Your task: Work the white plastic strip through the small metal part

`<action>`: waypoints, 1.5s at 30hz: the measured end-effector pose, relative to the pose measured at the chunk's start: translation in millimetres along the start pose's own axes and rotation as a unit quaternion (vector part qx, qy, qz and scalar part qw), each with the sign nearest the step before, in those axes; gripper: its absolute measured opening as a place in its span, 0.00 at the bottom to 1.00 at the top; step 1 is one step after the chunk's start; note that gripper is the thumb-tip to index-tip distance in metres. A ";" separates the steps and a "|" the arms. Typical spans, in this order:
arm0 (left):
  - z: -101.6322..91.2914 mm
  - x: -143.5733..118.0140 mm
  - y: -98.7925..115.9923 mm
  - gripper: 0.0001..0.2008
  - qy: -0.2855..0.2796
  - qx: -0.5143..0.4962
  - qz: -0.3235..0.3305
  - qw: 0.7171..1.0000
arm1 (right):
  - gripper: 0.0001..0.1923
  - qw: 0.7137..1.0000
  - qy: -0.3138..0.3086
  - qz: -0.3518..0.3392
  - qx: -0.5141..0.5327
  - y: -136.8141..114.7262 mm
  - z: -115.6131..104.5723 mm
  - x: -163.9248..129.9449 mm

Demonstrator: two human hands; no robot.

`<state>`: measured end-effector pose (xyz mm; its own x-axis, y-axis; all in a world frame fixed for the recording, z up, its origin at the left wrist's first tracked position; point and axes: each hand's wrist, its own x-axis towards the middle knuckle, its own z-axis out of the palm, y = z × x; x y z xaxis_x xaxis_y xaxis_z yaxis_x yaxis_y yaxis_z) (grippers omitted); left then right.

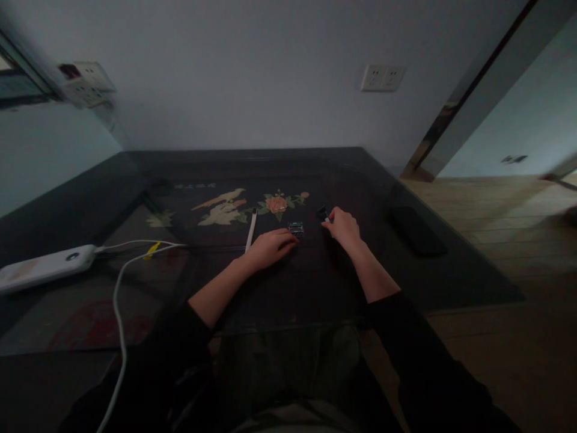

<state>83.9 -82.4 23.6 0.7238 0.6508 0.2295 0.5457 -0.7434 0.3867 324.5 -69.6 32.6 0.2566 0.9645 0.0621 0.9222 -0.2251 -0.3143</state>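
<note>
My left hand (pixel 270 245) rests low over the dark tabletop, with its thumb and fingers slightly apart. Its fingertips reach the near left edge of a small flat rectangular piece (pixel 296 228) with shiny edges, too small to name. A slim pale strip with a dark tip (pixel 252 227) lies beside this hand, its near end hidden behind the hand. To the right, my right hand (pixel 345 227) is closed in a pinch on a small tool with a dark, wide head (pixel 321 211) and a light neck. Its kind is unclear.
The dark glossy table (pixel 288 288) bears a bird-and-flower picture (pixel 276 204). A white power strip (pixel 49 267) with a white cable (pixel 118 300) lies at left. A dark, phone-like slab (pixel 417 230) lies at right. Wall sockets (pixel 383 78) are behind the table.
</note>
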 end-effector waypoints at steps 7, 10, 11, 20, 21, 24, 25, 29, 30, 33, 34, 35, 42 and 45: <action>0.9 1.4 -4.5 0.11 0.042 0.003 -0.037 0.998 | 0.10 0.995 0.076 -0.058 0.036 -6.2 -7.9 -4.4; 2.5 4.0 -7.3 0.11 0.097 -0.021 -0.069 0.993 | 0.07 0.984 0.078 -0.144 0.067 -16.6 -3.2 -6.0; 3.3 5.2 -8.3 0.11 0.117 -0.028 -0.077 0.990 | 0.07 0.980 0.070 -0.170 0.073 -20.5 0.3 -6.6; 13.9 13.6 -18.3 0.14 0.144 -0.001 -0.083 0.986 | 0.21 0.952 -0.015 -0.296 0.080 -28.6 32.9 -2.8; 14.8 13.8 -18.7 0.14 0.139 0.000 -0.084 0.987 | 0.21 0.950 -0.020 -0.300 0.083 -27.6 34.0 -1.6; 16.4 13.8 -18.9 0.14 0.131 0.001 -0.088 0.987 | 0.20 0.946 -0.029 -0.308 0.094 -26.2 35.1 0.4; 16.4 13.7 -18.6 0.13 0.127 0.001 -0.090 0.988 | 0.20 0.945 -0.031 -0.312 0.097 -26.3 34.9 0.4; 14.5 13.3 -17.2 0.11 0.116 0.001 -0.110 0.987 | 0.20 0.940 -0.036 -0.324 0.104 -28.2 32.0 -3.1; 13.9 13.3 -17.1 0.10 0.119 0.001 -0.113 0.986 | 0.20 0.938 -0.039 -0.326 0.107 -28.9 30.7 -4.6; 12.8 13.2 -17.1 0.08 0.131 0.000 -0.113 0.985 | 0.20 0.936 -0.053 -0.329 0.110 -31.3 26.5 -9.3; 12.9 13.1 -17.2 0.08 0.133 -0.001 -0.111 0.985 | 0.19 0.937 -0.056 -0.328 0.110 -32.2 25.4 -10.8; 13.1 13.0 -17.3 0.08 0.133 -0.002 -0.108 0.985 | 0.19 0.937 -0.059 -0.327 0.111 -33.2 24.5 -12.1; 16.5 13.2 -20.4 0.08 0.118 0.010 -0.102 0.988 | 0.07 0.943 -0.029 -0.313 0.113 -36.5 29.0 -12.4; 18.3 13.7 -23.1 0.09 0.116 0.016 -0.101 0.988 | 0.06 0.943 -0.024 -0.315 0.108 -35.7 32.6 -10.1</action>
<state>88.9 -59.2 1.5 0.4845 0.8018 0.3498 0.6854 -0.5964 0.4177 279.5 -66.8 12.3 -0.3403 0.9038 0.2597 0.8051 0.4227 -0.4161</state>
